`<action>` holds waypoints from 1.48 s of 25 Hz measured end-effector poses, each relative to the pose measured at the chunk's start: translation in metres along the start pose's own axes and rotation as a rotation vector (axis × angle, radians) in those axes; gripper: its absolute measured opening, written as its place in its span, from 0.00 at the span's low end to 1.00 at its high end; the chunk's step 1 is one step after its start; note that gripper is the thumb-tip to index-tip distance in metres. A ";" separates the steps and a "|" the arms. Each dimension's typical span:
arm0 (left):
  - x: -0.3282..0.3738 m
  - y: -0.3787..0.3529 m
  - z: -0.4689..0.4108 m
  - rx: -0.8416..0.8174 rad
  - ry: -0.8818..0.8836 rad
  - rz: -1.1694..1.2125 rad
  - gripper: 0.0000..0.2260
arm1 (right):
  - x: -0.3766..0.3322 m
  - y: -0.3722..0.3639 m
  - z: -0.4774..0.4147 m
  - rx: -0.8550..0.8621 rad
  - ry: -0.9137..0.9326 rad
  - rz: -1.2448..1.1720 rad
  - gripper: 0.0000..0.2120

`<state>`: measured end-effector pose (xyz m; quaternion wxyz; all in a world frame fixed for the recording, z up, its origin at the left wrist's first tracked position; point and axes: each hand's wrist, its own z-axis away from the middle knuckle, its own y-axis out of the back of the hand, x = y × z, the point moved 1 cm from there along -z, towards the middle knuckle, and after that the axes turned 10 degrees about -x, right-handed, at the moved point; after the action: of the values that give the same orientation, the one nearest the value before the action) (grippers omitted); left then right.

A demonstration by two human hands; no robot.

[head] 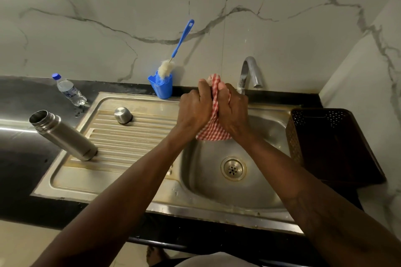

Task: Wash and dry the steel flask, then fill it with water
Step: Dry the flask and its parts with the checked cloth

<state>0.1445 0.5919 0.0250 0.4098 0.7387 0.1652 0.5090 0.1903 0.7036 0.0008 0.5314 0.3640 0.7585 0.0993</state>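
The steel flask (63, 135) stands uncapped on the left end of the sink's ribbed drainboard (130, 136), its open mouth toward the upper left. Its steel cap (123, 115) rests upside-down farther back on the drainboard. Over the back of the sink basin (256, 180), my left hand (195, 108) and my right hand (233, 110) are pressed together, both gripping a red-and-white checked cloth (213, 130) bunched between them. The cloth's ends stick out above and below my fists. A steel tap (249, 73) rises just behind my hands; no water is visible.
A blue cup (161, 89) holding a blue-handled bottle brush (175, 52) stands at the sink's back edge. A plastic water bottle (69, 90) with a blue cap sits on the black counter at left. A dark perforated basket (332, 145) sits right of the basin.
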 end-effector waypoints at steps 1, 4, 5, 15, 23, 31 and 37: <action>-0.004 -0.003 0.005 0.106 -0.118 -0.083 0.26 | -0.001 0.002 -0.001 0.015 0.009 0.005 0.26; -0.022 -0.002 0.001 0.155 -0.350 -0.016 0.22 | -0.014 0.007 -0.009 -0.347 -0.462 -0.441 0.20; -0.025 0.000 -0.005 0.154 -0.382 0.063 0.23 | -0.011 0.006 -0.011 -0.426 -0.539 -0.555 0.19; -0.019 0.024 -0.025 -0.330 0.373 0.213 0.42 | 0.000 0.003 -0.003 -0.486 -0.383 -0.486 0.21; -0.002 -0.001 0.012 0.036 0.083 0.339 0.27 | -0.023 0.008 -0.006 -0.250 -0.112 0.184 0.23; -0.033 -0.015 0.011 0.195 -0.130 0.388 0.24 | -0.033 0.003 -0.010 -0.225 -0.373 0.307 0.28; -0.010 -0.011 0.013 0.067 0.514 0.713 0.20 | -0.027 0.006 -0.012 -0.169 -0.146 0.373 0.32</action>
<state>0.1538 0.5865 0.0085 0.1299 0.6118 0.0128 0.7802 0.1865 0.6932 0.0288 0.5861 0.4581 0.6265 0.2326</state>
